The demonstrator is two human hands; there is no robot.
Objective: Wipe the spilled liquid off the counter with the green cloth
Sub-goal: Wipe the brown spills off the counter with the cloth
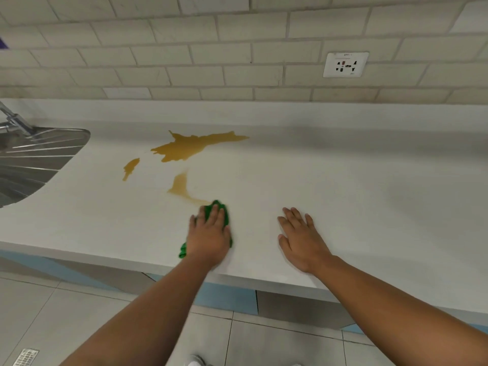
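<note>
Two hands: left (210, 237) presses green cloth (220, 207) beside spill (184, 149), right (301, 237) fingers spread.

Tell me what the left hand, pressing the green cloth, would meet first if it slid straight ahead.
Probably the near streak of spilled liquid, just beyond the green cloth under the left hand.
</note>
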